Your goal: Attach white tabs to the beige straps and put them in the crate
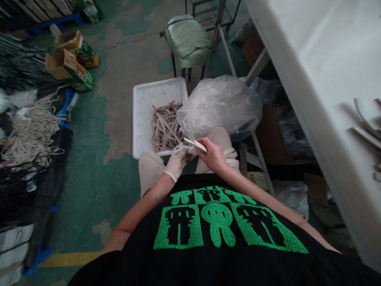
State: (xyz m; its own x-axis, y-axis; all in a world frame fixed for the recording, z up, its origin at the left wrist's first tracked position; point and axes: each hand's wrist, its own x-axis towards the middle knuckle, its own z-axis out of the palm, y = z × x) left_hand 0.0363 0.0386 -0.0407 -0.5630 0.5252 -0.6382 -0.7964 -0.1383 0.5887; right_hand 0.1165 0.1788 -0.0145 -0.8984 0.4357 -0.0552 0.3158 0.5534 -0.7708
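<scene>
My left hand (pixel 177 162), in a pale thin glove, is closed over my lap on a piece of thin clear plastic (pixel 181 148), seemingly a small bag. Right beside it, my bare right hand (pixel 213 155) grips a pale flat strip (pixel 200 146), its end pointing left towards the plastic. More pale strips (pixel 232 163) lie in a loop by my right thigh, below that hand. Just beyond both hands, a white plastic bin (pixel 143 115) holds a tangled heap of beige flat straps (pixel 166 127). The fingertips of the left hand are partly hidden.
A large clear plastic bag (pixel 223 105) bulges beside the bin. Behind it stands a stool with a green wrapped cushion (pixel 188 41). A white-topped table (pixel 324 59) runs along my right. Bundled cords (pixel 32 131) and open cartons (pixel 70 71) are on the left.
</scene>
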